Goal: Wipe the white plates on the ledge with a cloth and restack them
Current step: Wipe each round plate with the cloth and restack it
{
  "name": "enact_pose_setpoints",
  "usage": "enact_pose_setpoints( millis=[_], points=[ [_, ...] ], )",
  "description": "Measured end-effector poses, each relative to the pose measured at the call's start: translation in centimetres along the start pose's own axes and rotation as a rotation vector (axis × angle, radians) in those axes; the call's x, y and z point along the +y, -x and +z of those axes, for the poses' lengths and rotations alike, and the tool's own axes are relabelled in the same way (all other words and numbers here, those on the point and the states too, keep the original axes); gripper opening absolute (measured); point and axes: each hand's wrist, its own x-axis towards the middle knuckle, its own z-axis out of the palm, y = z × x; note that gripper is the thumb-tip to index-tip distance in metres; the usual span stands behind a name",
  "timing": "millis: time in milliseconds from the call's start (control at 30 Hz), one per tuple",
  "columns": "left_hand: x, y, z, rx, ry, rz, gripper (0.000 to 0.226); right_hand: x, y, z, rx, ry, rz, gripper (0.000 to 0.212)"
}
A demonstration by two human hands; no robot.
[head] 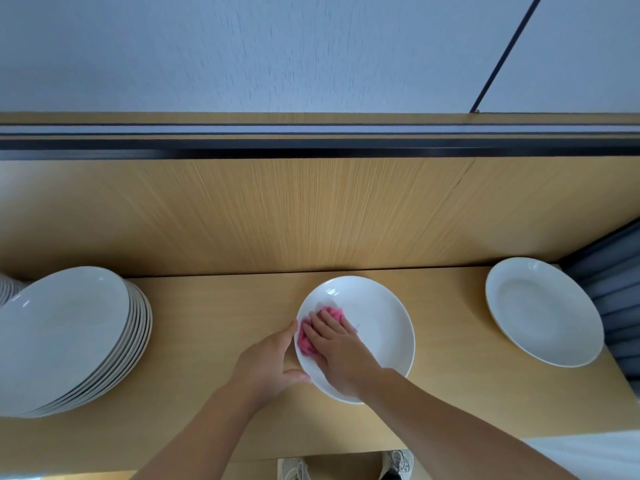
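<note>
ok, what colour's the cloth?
Pink cloth, pressed on the plate by the right hand; head view.

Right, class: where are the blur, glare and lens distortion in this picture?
Head view: streaky motion blur on the pale wall; small glare spots on the middle plate and the plate stack; wide-angle distortion stretches the stack and the right plate into ovals.

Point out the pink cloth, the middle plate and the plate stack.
pink cloth [304, 341]: head view, left part.
middle plate [382, 320]: head view, bare right side.
plate stack [62, 327]: head view, top plate's middle.
</note>
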Motion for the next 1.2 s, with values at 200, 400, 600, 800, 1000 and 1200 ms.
enact_pose_setpoints(
  millis=[200,400,600,800,1000,1200],
  points=[
    [-0.1,-0.1,0.0,0.001,-0.126,0.024,0.100,0.2,1.5,-1.2,-0.112,-0.014,-0.117,0.085],
    [-1.0,-0.4,0.1,0.034,-0.178,0.052,0.115,0.8,3.3,-1.7,-0.176,-0.063,-0.192,0.069],
    [-0.5,-0.5,-0.3,0.022,-0.250,0.068,0.108,2.0,4.6,-2.4,-0.218,-0.071,-0.287,0.045],
    [-0.4,-0.5,-0.2,0.032,-0.313,0.109,0.108,6.1,7.5,-4.2,-0.289,0.004,-0.365,0.031],
    [-1.4,0.0,2.0,0.258,-0.313,0.472,0.063,6.7,3.6,-6.8,-0.130,0.166,-0.370,0.041],
    [-1.3,-0.6,4.9,0.276,-0.314,0.624,0.046,5.9,-1.7,-6.9,-0.061,0.398,-0.365,0.046]
  ],
)
